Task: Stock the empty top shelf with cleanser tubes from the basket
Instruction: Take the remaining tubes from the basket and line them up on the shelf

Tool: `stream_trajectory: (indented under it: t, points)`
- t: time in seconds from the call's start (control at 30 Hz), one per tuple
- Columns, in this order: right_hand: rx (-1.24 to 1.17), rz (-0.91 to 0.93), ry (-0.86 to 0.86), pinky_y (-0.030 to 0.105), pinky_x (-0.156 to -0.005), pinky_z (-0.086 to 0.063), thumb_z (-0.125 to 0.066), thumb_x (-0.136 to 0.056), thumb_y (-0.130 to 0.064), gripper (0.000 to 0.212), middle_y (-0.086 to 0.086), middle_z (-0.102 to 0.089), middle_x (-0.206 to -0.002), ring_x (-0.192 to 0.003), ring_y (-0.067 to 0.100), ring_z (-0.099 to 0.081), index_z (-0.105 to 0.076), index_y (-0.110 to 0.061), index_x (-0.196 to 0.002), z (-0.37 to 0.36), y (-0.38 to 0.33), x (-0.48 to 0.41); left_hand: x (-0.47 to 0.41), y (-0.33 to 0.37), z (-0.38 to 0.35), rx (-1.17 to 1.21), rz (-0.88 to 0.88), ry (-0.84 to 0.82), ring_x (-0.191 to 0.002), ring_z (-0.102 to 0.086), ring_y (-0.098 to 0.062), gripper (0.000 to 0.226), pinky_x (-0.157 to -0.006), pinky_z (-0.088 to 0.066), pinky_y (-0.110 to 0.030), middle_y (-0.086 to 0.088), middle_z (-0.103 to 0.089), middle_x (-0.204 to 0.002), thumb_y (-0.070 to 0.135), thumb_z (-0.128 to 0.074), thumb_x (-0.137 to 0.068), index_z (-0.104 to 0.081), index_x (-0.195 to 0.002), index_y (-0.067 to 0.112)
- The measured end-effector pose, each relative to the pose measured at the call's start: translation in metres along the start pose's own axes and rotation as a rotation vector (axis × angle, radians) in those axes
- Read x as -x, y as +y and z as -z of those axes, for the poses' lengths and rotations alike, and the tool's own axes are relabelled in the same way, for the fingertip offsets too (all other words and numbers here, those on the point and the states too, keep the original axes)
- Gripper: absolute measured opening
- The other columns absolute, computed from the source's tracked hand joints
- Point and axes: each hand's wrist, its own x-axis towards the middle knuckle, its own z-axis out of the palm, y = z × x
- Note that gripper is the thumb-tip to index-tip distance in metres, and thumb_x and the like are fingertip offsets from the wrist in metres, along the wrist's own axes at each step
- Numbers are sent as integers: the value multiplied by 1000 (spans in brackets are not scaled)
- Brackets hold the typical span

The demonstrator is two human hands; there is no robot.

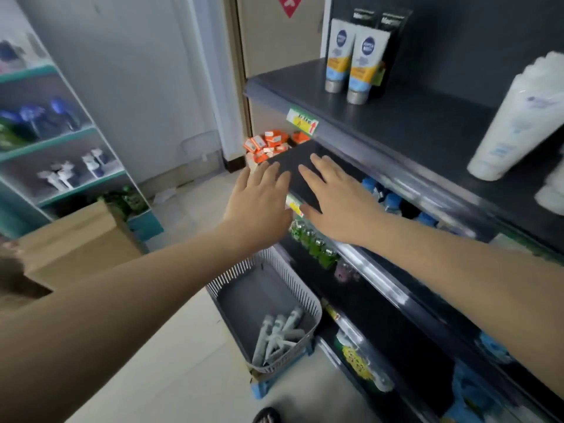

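Two white, yellow and blue cleanser tubes point(360, 62) stand cap-down at the far left of the dark top shelf point(412, 123). A grey slatted basket point(232, 276) sits on a blue stool on the floor, with several grey-white tubes point(280, 334) lying at its near end. My left hand point(259, 199) and my right hand point(335, 199) both reach forward over the second shelf's left end, above the basket. Each has its fingers spread and holds nothing.
A large white tube point(512, 123) lies blurred at the top shelf's right. Orange boxes point(268, 145) sit on the second shelf's left end. Lower shelves hold green and blue bottles. A cardboard box point(76, 242) and a teal rack point(61, 132) stand at left.
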Motion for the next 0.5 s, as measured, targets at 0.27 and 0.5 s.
stream_trajectory:
  t: [0.27, 0.5]
  points:
    - [-65, 2, -195, 40, -118, -13, -43, -96, -40, 69, 6, 1, -160, -148, 24, 2, -10, -17, -152, -103, -28, -39, 26, -55, -100, 130, 96, -153, -143, -19, -29, 65, -117, -12, -42, -13, -26, -153, 31, -47, -90, -26, -147, 8]
    - [-42, 23, -383, 39, -119, -8, -41, -98, -38, 69, 4, 7, -161, -148, 22, 5, -5, -18, -153, -186, -37, -41, 57, -69, -186, 211, 142, -324, -143, -19, -27, 62, -118, -13, -39, -11, -27, -152, 29, -47, -89, -28, -145, 9]
